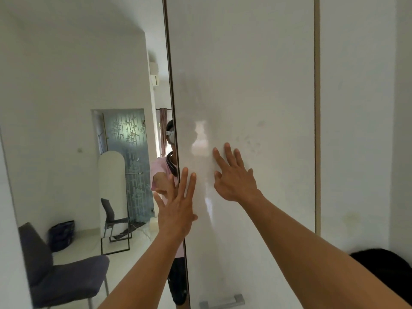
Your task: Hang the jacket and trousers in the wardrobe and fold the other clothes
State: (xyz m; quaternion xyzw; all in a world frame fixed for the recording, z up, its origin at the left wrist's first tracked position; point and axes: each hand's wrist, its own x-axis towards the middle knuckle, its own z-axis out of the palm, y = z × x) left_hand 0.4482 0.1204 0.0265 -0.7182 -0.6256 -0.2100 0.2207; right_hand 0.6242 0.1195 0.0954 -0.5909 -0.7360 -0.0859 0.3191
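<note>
Two flat palms are on the wardrobe front, and that tells most of the story: both hands push a glossy white door panel [245,85] sideways or shut rather than grip anything. This panel fills the view from twelve o'clock down to six, and its dark edge runs next to a mirrored panel [78,108] taking up the whole nine o'clock side. I judge these to be sliding doors, since no handle is held and pressure is spread across the surface; a small metal pull [223,301] sits untouched at six o'clock.

At three o'clock a second white panel [356,108] stands behind a narrow vertical seam. Low at four o'clock a dark rounded shape [385,262] pokes in; I cannot tell whether it is clothing.

The mirror shows a grey chair [66,279] at eight o'clock, a bamboo-patterned glass door [127,139] nearer the centre, and the person's own reflection [165,175] beside the door edge.

The right hand [234,177] lies open with fingers spread, pressed on the white panel just right of centre. The left hand [176,208] is likewise open, straddling the door's edge, close beside the right but not touching it.

Neither jacket nor trousers shows anywhere; presumably they are inside the wardrobe or behind the viewer.
</note>
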